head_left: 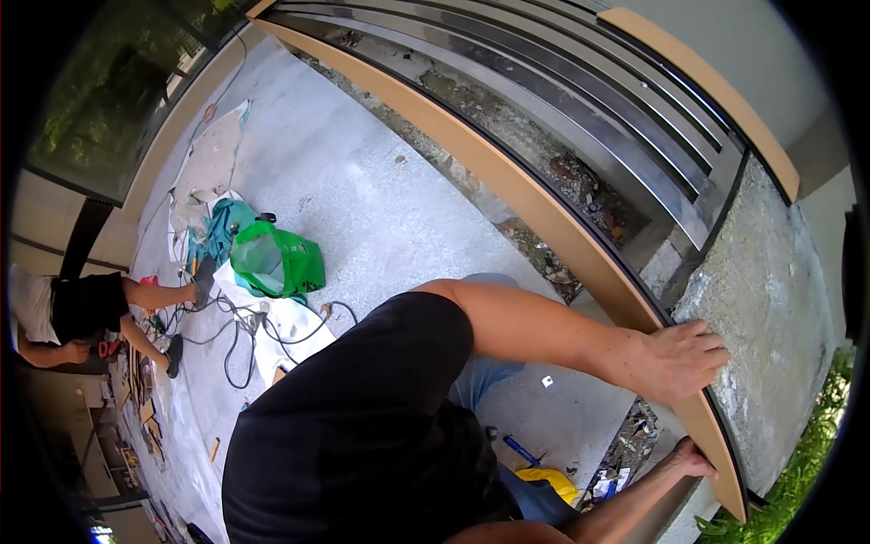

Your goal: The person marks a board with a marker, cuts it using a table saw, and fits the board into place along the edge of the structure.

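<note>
A long tan strip of board [507, 168] with a dark edge runs diagonally from the top left to the lower right. My left hand [681, 359] is closed over it near its lower right part, with the fingertips curled past the dark edge beside rough concrete. Further along, close to the strip's end, my right hand [694, 460] grips its near edge, and some of those fingers are hidden behind the board. Next to the strip lies a slatted metal grille [580, 100] with shiny bars over a dirty recess.
A green bag [276, 258] stands on the grey floor [381, 208] by tangled black cable [237, 349]. A blue-handled tool [520, 448] and a yellow item [550, 482] lie near my legs. Another person [91, 313] is at the far left. A rough concrete block [770, 299] borders the strip.
</note>
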A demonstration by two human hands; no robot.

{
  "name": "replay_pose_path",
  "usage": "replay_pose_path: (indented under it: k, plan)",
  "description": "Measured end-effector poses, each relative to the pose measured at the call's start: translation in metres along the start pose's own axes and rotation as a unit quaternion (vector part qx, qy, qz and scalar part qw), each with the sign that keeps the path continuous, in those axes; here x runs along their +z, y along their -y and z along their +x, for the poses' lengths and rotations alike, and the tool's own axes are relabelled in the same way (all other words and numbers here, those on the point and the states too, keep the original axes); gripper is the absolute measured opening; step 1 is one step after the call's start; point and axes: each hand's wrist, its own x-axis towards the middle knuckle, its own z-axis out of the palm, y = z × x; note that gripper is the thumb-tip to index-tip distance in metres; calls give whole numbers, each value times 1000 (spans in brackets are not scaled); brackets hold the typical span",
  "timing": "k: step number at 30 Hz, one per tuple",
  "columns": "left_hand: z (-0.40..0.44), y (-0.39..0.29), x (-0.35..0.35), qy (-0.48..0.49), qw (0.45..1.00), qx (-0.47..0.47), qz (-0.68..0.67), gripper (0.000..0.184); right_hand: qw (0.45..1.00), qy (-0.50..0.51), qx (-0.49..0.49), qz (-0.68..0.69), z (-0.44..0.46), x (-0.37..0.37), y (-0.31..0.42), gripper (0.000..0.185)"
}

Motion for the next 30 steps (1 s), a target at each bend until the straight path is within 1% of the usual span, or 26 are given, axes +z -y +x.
replay_pose_path:
  k: [1, 3, 7, 9, 10, 12, 13, 14, 15, 16, 17, 18, 19, 20, 22, 24, 26, 27, 28, 30]
  plan:
    - [0, 1, -3, 11, 1000, 5, 2, 22, 1000, -2, 5, 2, 8, -7, -2, 81]
    - [0, 2, -7, 24, 1000, 10, 7, 22, 999, 26, 39, 21, 23, -15, -1, 76]
    - [1, 0, -9, 21, 1000, 7, 9, 21, 999, 21, 27, 3, 9, -4, 3, 74]
    - [4, 2, -12, 17, 1000, 16, 18, 21, 1000, -1, 17, -11, -6, 5, 4, 84]
    - [5, 3, -15, 13, 1000, 13, 18, 20, 1000, -4, 15, -3, -14, 10, 0, 84]
    - [4, -2, -19, 9, 1000, 18, -3, 19, 999, 5, 44, -8, -27, 14, 8, 93]
    - [5, 0, -20, 5, 1000, 10, 21, 16, 999, -4, 50, -8, -32, 16, 8, 100]
    - [8, 0, -20, 0, 999, 5, 33, 14, 998, 0, 60, -15, -29, 11, 9, 101]
    - [9, 2, -23, -9, 1000, 11, -13, 12, 997, 24, 77, -21, -20, 5, 9, 104]
    - [11, 1, -35, 31, 999, 11, 3, 12, 998, 22, 59, -15, -23, 6, 6, 101]
    - [12, 4, -26, 47, 997, -7, -66, 12, 998, 19, 61, -4, -24, 5, 6, 98]
    - [12, 3, -20, 76, 994, -18, -70, 13, 999, 27, 41, 4, -17, 3, 3, 94]
    - [12, 5, -14, 69, 989, -30, -130, 15, 998, 55, 13, -14, -17, 1, 3, 95]
    - [14, 5, -15, 79, 987, -33, -135, 13, 999, 44, 13, -13, -16, 0, 3, 92]
    - [19, 3, -18, 90, 983, -32, -157, 17, 998, 39, 36, 25, -20, 7, 7, 88]
    - [21, 3, -20, 108, 978, -28, -174, 18, 999, 39, 19, 17, -25, 12, 8, 87]
    - [23, 5, -23, 85, 980, -56, -171, 19, 999, 27, 18, 24, -20, 7, 5, 85]
    - [26, 6, -26, 64, 986, -48, -149, 20, 1000, 10, 13, 21, -23, 10, 6, 84]
    - [28, 2, -31, 68, 985, -47, -152, 20, 1000, 8, 16, 22, -25, 12, 7, 84]
    - [27, -7, -41, 38, 975, -65, -207, 21, 999, 13, 26, 28, -25, 12, 9, 84]
